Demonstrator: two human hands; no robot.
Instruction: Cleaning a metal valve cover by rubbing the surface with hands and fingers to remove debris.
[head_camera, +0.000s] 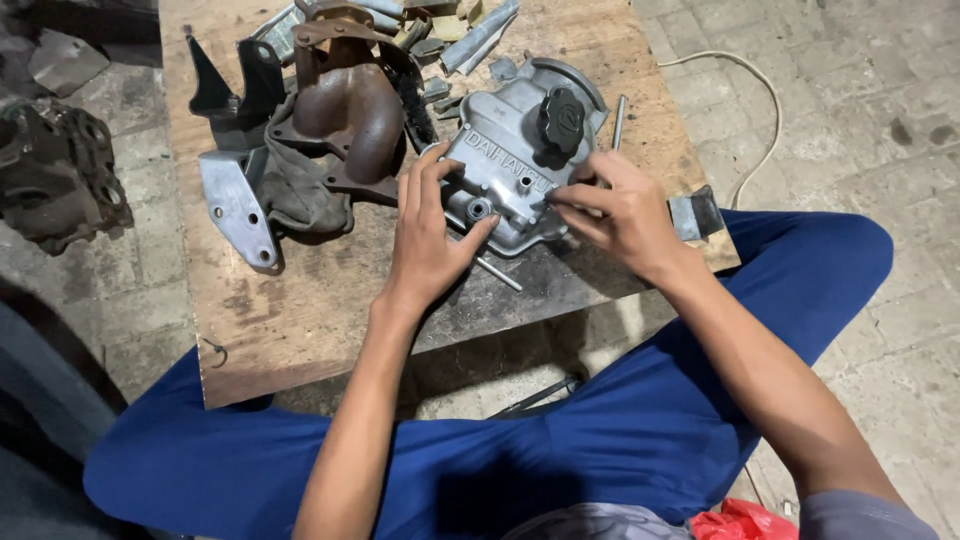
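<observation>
Currently both hands rest on a grey cast-metal engine cover (515, 165) lying on a worn wooden board (300, 300) over a paved floor. Left hand (430, 235): fingers spread and curved over the cover's near-left edge, thumb hooked against its lower rim; not closed on anything. Right hand (615, 210): fingertips drawn together at the cover's right edge, pinching something too small to make out. Black filler cap (562, 118) sits on the cover's upper right part. Thin metal rod (497, 273) lies on the board just under the cover. Rusty brown manifold (350, 115) rests to the left, beside a grey bracket (238, 205). Person sits cross-legged in blue trousers (600, 430), board over the knees. White cable (745, 85) runs across the floor at right.
</observation>
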